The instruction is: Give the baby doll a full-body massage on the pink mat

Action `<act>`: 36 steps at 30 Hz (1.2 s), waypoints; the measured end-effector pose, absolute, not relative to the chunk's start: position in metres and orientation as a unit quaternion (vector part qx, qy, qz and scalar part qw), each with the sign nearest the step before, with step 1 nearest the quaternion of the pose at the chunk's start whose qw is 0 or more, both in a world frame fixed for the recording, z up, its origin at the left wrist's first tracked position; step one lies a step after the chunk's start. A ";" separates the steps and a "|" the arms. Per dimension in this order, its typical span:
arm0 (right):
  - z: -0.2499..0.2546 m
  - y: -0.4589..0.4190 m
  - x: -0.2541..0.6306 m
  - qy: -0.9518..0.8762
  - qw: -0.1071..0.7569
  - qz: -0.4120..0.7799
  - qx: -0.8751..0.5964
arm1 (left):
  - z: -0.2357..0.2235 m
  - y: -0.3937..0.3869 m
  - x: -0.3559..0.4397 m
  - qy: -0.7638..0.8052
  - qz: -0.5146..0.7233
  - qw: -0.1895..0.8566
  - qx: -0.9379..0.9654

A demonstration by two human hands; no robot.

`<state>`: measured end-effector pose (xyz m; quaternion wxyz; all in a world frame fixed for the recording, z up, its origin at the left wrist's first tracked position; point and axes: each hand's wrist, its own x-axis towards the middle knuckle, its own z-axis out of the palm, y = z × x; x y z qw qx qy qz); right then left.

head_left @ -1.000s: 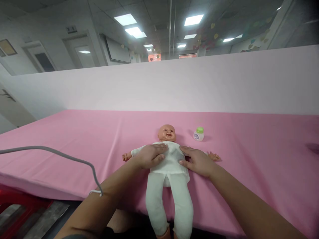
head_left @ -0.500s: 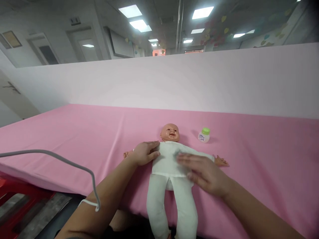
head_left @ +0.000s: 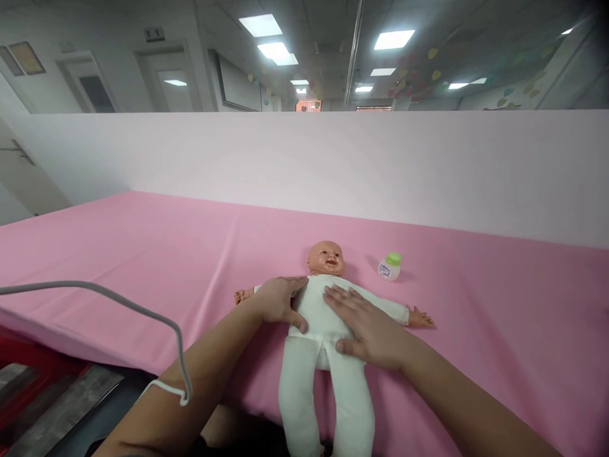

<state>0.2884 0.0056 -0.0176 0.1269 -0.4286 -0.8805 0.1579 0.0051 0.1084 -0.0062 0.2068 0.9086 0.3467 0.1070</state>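
A baby doll in a white suit lies face up on the pink sheet, legs hanging over the near edge. My left hand rests on the doll's shoulder and side, fingers spread with the thumb on the torso. My right hand lies flat, fingers stretched out, across the doll's chest and belly. Neither hand holds anything.
A small white bottle with a green cap stands right of the doll's head. A white partition runs behind the table. A grey cable loops over my left forearm. Red frame and floor show at lower left.
My right hand has moved from the doll's right side onto the middle of its chest. My left hand has slid from the chest out to the doll's shoulder and side.
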 end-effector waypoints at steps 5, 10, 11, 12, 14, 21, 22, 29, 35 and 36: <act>-0.028 0.024 0.298 -0.831 0.138 0.134 -0.521 | -0.008 0.107 0.008 0.338 0.105 0.199 0.914; -0.024 0.022 0.303 -0.777 0.119 0.137 -0.603 | -0.005 0.101 0.007 0.336 0.083 0.193 0.918; -0.023 0.020 0.305 -0.771 0.117 0.138 -0.611 | -0.004 0.099 0.004 0.330 0.087 0.191 0.920; -0.023 0.018 0.306 -0.768 0.119 0.139 -0.614 | -0.004 0.096 0.001 0.320 0.095 0.191 0.923; -0.023 0.016 0.309 -0.771 0.133 0.144 -0.605 | -0.003 0.088 -0.005 0.284 0.125 0.198 0.930; -0.029 0.016 0.313 -0.782 0.183 0.158 -0.575 | 0.006 0.025 -0.004 0.052 0.205 0.284 0.935; -0.031 0.017 0.313 -0.782 0.188 0.154 -0.574 | 0.008 0.016 0.001 0.035 0.208 0.288 0.934; -0.046 0.025 0.315 -0.786 0.178 0.122 -0.579 | 0.004 0.026 0.037 0.062 0.123 0.263 0.955; -0.049 0.026 0.313 -0.775 0.168 0.114 -0.598 | -0.002 0.072 0.057 0.122 0.122 0.212 0.962; -0.047 0.025 0.312 -0.775 0.171 0.117 -0.597 | -0.002 0.077 0.058 0.136 0.128 0.207 0.960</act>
